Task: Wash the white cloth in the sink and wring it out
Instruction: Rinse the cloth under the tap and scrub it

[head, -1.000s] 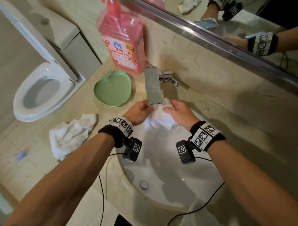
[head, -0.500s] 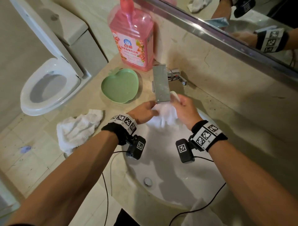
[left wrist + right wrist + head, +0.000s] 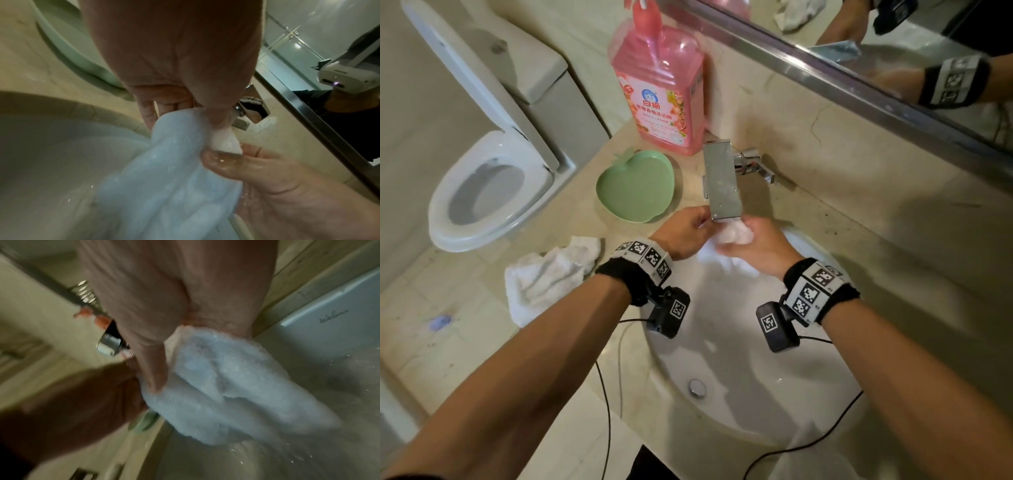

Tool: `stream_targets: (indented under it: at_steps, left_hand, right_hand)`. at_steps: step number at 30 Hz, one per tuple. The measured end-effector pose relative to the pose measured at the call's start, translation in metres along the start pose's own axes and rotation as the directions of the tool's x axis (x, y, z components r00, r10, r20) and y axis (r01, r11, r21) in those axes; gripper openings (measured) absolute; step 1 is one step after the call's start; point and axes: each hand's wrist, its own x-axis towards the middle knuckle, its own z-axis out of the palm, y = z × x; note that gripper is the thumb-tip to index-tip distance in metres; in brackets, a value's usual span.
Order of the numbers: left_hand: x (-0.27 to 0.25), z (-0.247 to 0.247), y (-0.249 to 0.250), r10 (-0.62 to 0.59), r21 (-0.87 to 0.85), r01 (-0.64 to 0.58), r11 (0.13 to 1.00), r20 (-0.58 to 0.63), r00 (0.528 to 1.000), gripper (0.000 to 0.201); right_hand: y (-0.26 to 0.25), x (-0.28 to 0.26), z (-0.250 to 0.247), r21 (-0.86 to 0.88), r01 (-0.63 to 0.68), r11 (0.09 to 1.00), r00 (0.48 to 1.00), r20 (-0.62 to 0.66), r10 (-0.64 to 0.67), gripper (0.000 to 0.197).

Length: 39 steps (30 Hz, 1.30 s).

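beige counter (image 3: 571, 212) around the sink (image 3: 722, 342): both hands have bunched the white cloth (image 3: 734, 234) tighter under the tap (image 3: 722, 181), left hand (image 3: 688, 233) pinching, right hand (image 3: 756, 243) clenching it, so washing continues and wringing remains.

- We are bunching the wet white terry cloth (image 3: 734, 234) tighter than a second ago, so less of it is hanging below our hands.
- We are bringing our left hand (image 3: 686, 233) and right hand (image 3: 756, 245) closer together, right under the mouth of the flat chrome tap (image 3: 722, 181).
- We are gripping the cloth higher now, our right fingers (image 3: 221, 160) closing round its top fold.
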Motion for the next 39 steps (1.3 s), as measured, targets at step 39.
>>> stream_targets:
  at_steps: [39]
  left_hand:
    - [-0.05,-0.027,0.017,-0.241,-0.284,0.137,0.949,-0.374,0.896,0.02]
  right_hand:
    - [0.008,-0.02,-0.017,-0.128,-0.084,0.988,0.968,-0.246,0.05,0.039]
